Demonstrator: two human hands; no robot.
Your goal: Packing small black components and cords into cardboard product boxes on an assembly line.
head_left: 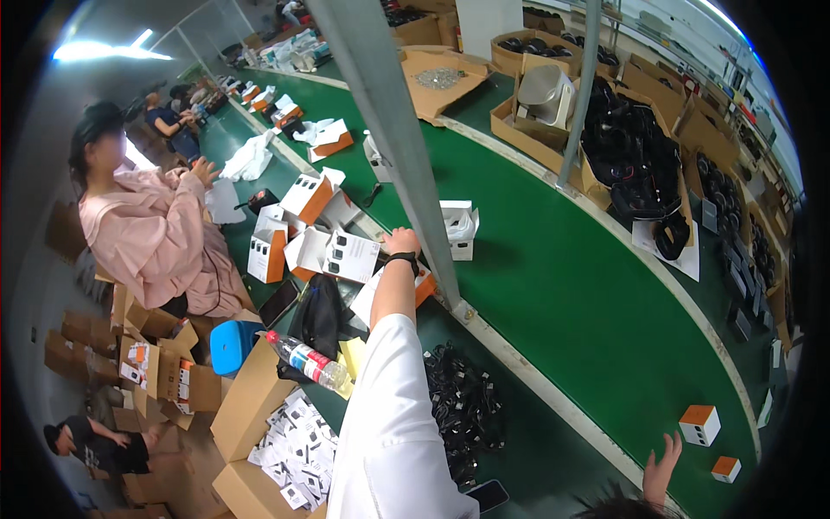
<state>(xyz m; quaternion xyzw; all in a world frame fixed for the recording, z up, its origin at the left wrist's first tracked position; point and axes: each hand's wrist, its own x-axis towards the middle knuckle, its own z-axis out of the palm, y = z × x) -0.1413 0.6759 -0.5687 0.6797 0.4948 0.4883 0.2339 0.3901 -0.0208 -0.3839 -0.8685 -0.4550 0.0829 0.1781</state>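
My left hand [402,242], in a white sleeve and with a dark band on the wrist, reaches forward to a pile of small boxes by the grey metal post. Its fingers are curled down; what they hold, if anything, is hidden. Just left of it lies a white printed box [350,257]. A white-and-orange box [424,284] sits under the wrist. More such boxes, one upright [267,256] and one tilted [308,197], crowd beside them. My right hand is out of view. At the lower right, an open hand [661,465] beside dark hair seems to be another person's.
A grey post [389,130] rises beside the green conveyor [553,285]. Black cables [462,406], a bottle [309,362] and a phone [280,303] lie near my arm. A carton [246,402] holds white cards. A person in pink [160,225] works at the left.
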